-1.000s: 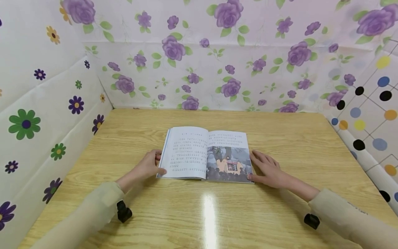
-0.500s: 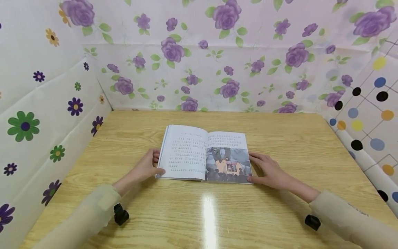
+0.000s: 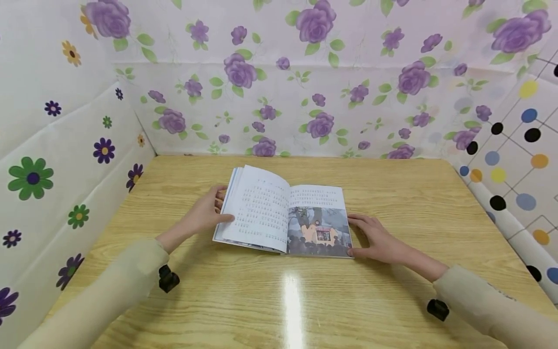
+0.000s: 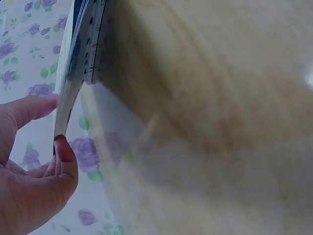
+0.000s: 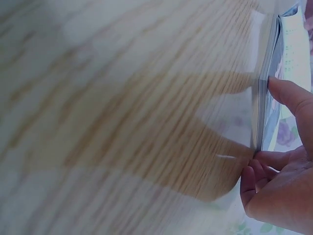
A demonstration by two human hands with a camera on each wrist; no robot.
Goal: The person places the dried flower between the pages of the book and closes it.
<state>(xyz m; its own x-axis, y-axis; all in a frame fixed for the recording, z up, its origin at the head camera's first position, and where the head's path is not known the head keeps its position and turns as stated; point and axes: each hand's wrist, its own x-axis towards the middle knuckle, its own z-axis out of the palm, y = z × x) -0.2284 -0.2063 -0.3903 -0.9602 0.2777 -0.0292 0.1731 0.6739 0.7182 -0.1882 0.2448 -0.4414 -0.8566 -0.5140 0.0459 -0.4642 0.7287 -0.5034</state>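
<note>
An open book (image 3: 266, 213) lies on the wooden table (image 3: 370, 300), text on its left page and a dusky tree picture on the right. Its left side is raised off the table and the pages there fan slightly apart. My left hand (image 3: 202, 213) pinches that left edge, thumb on the page and fingers behind; the left wrist view has the pages (image 4: 66, 98) between thumb and fingers. At the lower right corner, my right hand (image 3: 381, 240) holds the book, its thumb on the picture page. In the right wrist view, the other fingers (image 5: 249, 181) meet the book's edge.
Cloth printed with purple roses (image 3: 240, 70) hangs behind the table's far edge. Flowered cloth (image 3: 30, 178) stands at the left, dotted cloth (image 3: 527, 201) at the right. Small black wrist cameras (image 3: 167, 278) sit on both sleeves. Light glares on the near tabletop.
My left hand has moved up and away along the book's left edge, lifting that side off the table; its pages now spread. The right hand stays at its corner. The head view shifts slightly.
</note>
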